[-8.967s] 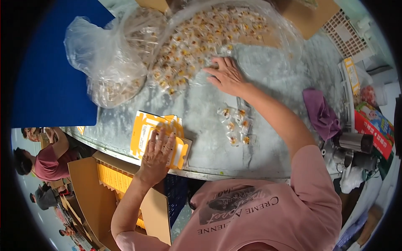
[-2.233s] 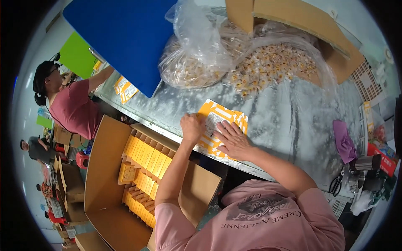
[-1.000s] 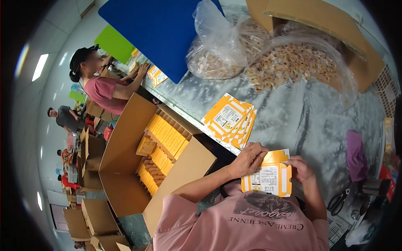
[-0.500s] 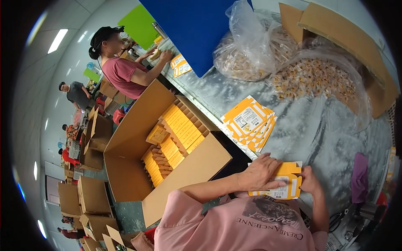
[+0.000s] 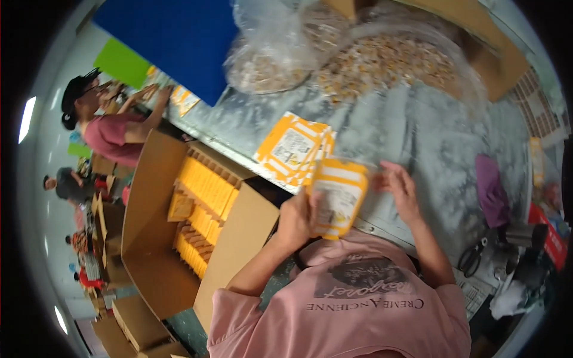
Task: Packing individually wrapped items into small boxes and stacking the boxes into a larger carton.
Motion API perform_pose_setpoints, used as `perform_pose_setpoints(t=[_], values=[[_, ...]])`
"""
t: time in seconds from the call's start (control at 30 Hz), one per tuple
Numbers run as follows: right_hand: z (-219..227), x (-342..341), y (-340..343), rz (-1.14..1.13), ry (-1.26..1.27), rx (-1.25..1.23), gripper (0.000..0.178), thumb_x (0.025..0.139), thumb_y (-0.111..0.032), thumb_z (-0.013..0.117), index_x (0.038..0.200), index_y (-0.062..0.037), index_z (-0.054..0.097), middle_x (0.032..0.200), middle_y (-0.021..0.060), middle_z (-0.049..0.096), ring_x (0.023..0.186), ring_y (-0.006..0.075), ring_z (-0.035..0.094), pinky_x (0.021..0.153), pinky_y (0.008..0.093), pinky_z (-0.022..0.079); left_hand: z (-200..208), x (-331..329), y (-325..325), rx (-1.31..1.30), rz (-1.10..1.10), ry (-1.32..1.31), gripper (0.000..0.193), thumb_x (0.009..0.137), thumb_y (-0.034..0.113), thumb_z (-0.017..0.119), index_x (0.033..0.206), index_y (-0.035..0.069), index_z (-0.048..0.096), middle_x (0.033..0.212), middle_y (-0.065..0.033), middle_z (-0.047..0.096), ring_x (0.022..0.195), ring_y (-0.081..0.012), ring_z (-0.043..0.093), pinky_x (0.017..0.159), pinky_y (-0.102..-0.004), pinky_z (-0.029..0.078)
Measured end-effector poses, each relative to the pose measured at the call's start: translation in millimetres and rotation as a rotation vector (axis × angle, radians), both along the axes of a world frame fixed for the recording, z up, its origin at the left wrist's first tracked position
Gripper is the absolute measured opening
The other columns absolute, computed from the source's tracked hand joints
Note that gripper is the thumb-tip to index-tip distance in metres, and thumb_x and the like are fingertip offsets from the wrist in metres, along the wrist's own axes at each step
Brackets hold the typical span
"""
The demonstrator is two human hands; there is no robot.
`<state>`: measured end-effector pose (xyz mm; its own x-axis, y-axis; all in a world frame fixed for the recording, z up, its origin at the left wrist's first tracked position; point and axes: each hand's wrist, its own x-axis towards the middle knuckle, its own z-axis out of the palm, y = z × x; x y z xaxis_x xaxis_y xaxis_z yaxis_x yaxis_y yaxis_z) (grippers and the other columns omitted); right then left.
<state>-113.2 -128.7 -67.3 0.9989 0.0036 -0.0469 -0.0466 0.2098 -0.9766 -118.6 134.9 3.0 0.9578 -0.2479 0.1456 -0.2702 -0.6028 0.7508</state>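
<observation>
My left hand (image 5: 298,218) is closed on the lower left edge of a yellow and white folding carton (image 5: 338,200), held up over the table's near edge. Its printed panel faces up. Just right of the carton, my right hand (image 5: 399,188) has its fingers apart and holds nothing. Beyond my left hand a fanned stack of flat yellow cartons (image 5: 286,146) lies on the table. To the left stands an open cardboard box (image 5: 156,232) with rows of filled-out yellow cartons (image 5: 206,188) inside, separated by cardboard dividers.
Clear plastic bags of small wrapped pieces (image 5: 382,65) lie at the back of the marbled table (image 5: 382,131). A blue board (image 5: 179,42) stands at back left. Purple cloth (image 5: 492,188) and scissors (image 5: 471,256) lie at right. A co-worker (image 5: 113,128) works farther left.
My left hand has lifted the carton up and left, turning its panel upward. My right hand has let go and opened beside it. The view has shifted, moving the scene leftward.
</observation>
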Motion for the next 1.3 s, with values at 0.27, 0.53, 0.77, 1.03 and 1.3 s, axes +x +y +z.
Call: perform_pose_setpoints(t=[0.27,0.53,0.77,1.03,1.3], values=[[-2.0,-43.4,30.2,-0.179,-0.264,-0.536,0.053,0.105,-0.013,0.043,0.153,0.0012,0.026,0.136,0.0225,0.049,0.104,0.0289,0.06,0.091,0.0345,0.047,-49.8,-14.1,-61.6,-0.186,0.012,0.126,0.055,0.104,0.023,0.048,0.149,0.001,0.025,0.094,-0.0286,0.066,0.08,-0.0424,0.067,0.069,-0.0443,0.053],[2.2,-55.0,15.0,-0.162,-0.177,-0.398,0.022,0.105,-0.017,0.045,0.112,0.0,0.057,0.086,0.0063,0.062,0.075,0.0076,0.053,0.065,0.0235,0.044,-55.7,-18.8,-58.8,-0.407,0.048,0.278,0.027,0.107,0.026,0.046,0.11,0.0,0.052,0.084,-0.0102,0.062,0.074,-0.0141,0.054,0.067,-0.0304,0.048],[37.3,-34.1,11.3,-0.282,-0.508,-0.571,0.015,0.092,-0.005,0.064,0.106,-0.0007,0.061,0.123,0.0224,0.057,0.079,0.0284,0.067,0.067,0.0329,0.054,-23.9,-4.8,-64.5,-0.516,0.108,0.383,0.019,0.105,0.02,0.049,0.101,0.001,0.051,0.074,-0.0063,0.057,0.064,-0.0102,0.048,0.057,-0.0284,0.042],[27.4,-25.3,-0.3,0.042,-0.47,-0.902,0.022,0.089,-0.007,0.067,0.108,0.0029,0.062,0.137,0.0241,0.048,0.079,0.0236,0.065,0.069,0.0343,0.054,-28.4,3.6,-46.5,-0.047,-0.166,0.306,0.025,0.104,0.024,0.05,0.107,-0.001,0.055,0.087,-0.0218,0.064,0.078,-0.0372,0.065,0.069,-0.0406,0.051],[19.6,138.2,-13.0,0.019,-0.583,-1.085,0.06,0.091,-0.027,0.068,0.142,-0.0046,0.044,0.148,0.0195,0.038,0.129,0.0367,0.047,0.107,0.0432,0.041,-33.5,23.0,2.4,-0.494,0.399,0.143,0.034,0.108,0.026,0.041,0.132,0.002,0.047,0.116,-0.0136,0.057,0.102,-0.0195,0.056,0.088,-0.0299,0.047]])
